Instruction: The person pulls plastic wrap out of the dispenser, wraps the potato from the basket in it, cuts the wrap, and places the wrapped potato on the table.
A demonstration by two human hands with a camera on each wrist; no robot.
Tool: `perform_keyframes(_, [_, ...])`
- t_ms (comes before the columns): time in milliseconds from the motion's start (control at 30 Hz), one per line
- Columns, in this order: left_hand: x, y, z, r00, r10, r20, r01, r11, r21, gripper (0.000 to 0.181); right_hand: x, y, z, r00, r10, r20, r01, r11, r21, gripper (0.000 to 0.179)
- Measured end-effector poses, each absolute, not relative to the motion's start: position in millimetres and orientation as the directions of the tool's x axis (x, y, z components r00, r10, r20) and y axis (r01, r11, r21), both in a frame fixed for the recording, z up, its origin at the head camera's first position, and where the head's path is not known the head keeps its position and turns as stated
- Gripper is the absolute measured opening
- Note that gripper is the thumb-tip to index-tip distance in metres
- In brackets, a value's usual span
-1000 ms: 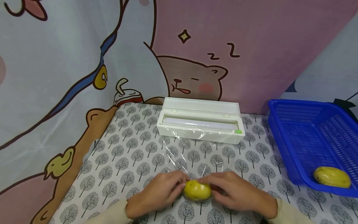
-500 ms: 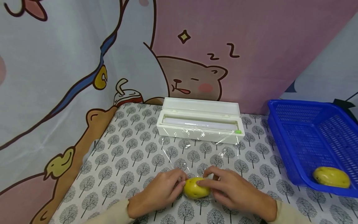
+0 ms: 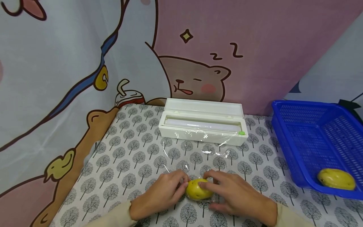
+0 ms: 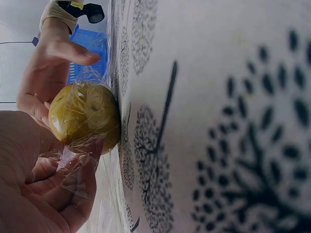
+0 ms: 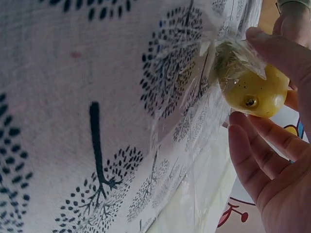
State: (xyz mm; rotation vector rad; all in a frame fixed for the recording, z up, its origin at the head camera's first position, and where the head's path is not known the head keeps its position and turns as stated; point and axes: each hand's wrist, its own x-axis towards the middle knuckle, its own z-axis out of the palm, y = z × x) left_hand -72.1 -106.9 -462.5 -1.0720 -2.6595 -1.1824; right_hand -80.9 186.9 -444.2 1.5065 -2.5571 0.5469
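Observation:
A yellow potato [image 3: 199, 190] lies on the tree-patterned cloth, partly covered by clear cling film [image 4: 80, 148]. My left hand [image 3: 163, 193] pinches gathered film at the potato's left end. Over the right end, my right hand [image 3: 239, 196] touches the potato with its extended fingers, while its thumb stands away from it. Seen in the right wrist view, crumpled film also lies over the near end of the potato [image 5: 260, 92]. More film stretches across the cloth toward a white dispenser box [image 3: 202, 135], whose lid stands raised.
A blue plastic basket [image 3: 287, 154] stands at the right, holding another yellow potato [image 3: 336, 179]. A green slide cutter [image 3: 241, 133] sits at the right end of the dispenser's front edge. Behind the table hangs a cartoon-printed curtain [image 3: 255, 37].
My right fingers have shifted over the top of the potato, and the right thumb has come away from its side. My left hand stays nearly in place. The film's folds have shifted.

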Motion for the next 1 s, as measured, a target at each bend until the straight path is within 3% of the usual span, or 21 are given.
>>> perform_keyframes(200, [-72.4,-106.3,-462.7,-0.76,0.575,0.303,0.611,0.473,0.635,0.008,-81.9,185.1,-445.0,-0.505,-0.826,0.251,-0.861,0.46,-0.217,0.068])
perform_keyframes(500, [-73.7,-106.3,-463.9,-0.749,0.576,0.328,0.629,0.461,0.626,0.007,-85.7,180.0,-449.7,-0.478,-0.797,0.369,-0.878,0.418,-0.236,0.054])
perform_keyframes(1000, [-79.7,-115.0,-458.6,-0.732,0.57,0.373,0.663,0.473,0.58,0.004,-95.6,177.8,-450.6,-0.551,-0.752,0.362,-0.83,0.45,-0.329,0.046])
